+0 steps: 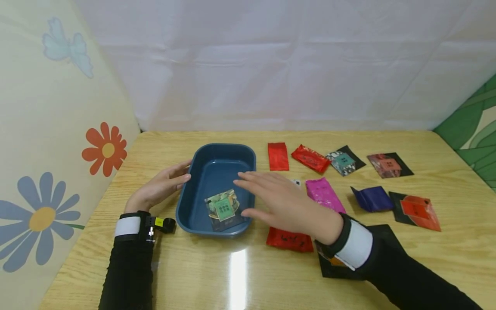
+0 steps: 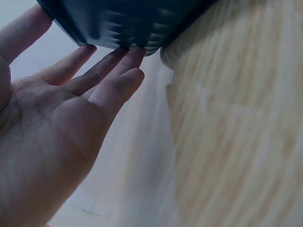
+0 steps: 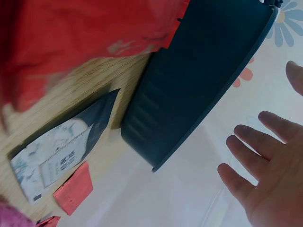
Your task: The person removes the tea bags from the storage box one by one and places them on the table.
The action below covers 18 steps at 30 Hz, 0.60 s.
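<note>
A dark blue plastic bin stands on the table, with a green-labelled square packet lying in its near end. My left hand touches the bin's left side, its extended fingertips against the outer wall in the left wrist view. Above the bin's right rim, my right hand hovers palm down with straight fingers and holds nothing. Under it lie a red packet and a pink packet, both partly covered. The right wrist view shows a black-and-white packet beside the bin.
Right of the bin lie more packets: two red ones at the back, a teal-labelled one, a pink-labelled one, a purple one and an orange-red one. A black packet is partly under my right sleeve.
</note>
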{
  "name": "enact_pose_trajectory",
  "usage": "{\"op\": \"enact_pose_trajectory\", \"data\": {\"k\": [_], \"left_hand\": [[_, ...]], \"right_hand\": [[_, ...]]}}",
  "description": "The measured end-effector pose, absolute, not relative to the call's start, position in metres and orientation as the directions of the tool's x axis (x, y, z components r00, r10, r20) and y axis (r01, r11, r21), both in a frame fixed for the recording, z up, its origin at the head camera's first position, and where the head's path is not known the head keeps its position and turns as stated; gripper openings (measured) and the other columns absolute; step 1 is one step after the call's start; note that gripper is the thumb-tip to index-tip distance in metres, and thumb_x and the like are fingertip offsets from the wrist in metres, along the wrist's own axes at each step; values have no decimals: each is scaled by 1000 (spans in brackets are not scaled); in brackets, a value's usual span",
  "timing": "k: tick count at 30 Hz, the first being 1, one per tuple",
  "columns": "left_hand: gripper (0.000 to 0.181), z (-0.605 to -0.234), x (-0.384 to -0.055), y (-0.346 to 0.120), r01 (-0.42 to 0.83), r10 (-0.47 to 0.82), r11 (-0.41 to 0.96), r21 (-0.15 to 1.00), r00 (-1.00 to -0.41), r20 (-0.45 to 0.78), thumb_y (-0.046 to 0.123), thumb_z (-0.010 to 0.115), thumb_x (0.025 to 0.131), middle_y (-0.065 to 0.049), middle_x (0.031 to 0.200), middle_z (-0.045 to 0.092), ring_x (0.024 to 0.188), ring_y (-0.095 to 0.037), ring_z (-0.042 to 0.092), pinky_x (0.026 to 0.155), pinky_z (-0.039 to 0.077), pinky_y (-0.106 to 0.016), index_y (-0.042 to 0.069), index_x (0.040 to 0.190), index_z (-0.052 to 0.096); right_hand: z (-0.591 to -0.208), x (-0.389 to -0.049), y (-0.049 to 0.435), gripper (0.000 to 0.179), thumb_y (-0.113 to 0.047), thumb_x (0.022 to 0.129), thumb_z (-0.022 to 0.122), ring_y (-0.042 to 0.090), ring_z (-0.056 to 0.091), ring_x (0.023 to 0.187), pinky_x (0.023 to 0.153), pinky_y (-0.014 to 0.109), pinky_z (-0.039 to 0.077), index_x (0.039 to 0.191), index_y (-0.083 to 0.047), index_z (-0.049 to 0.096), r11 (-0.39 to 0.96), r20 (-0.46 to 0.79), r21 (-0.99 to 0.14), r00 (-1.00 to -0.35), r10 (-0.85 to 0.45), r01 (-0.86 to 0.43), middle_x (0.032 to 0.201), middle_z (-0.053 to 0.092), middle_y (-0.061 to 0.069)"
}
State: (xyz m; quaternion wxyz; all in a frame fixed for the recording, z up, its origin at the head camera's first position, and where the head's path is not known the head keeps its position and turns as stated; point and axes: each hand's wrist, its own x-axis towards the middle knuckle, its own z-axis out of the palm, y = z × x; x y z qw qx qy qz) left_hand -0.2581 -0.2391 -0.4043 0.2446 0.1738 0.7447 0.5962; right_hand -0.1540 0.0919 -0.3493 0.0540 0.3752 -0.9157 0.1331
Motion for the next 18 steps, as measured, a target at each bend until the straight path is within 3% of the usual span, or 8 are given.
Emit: {"op": "enact_pose_trajectory", "data": {"k": [18], "left_hand": [[66,-404,-258,-239,-35,551,227,973,-820,-158,21,52,104,-22,160,20,144,-41,25,117,22,-55,4,158,17]], "right_hand": [[-352,-166,61,68,-50,95,62,23,34,143,117,48,27,152,-17,42,665,121,-169,-685,-718,-727,157,36,4]]}}
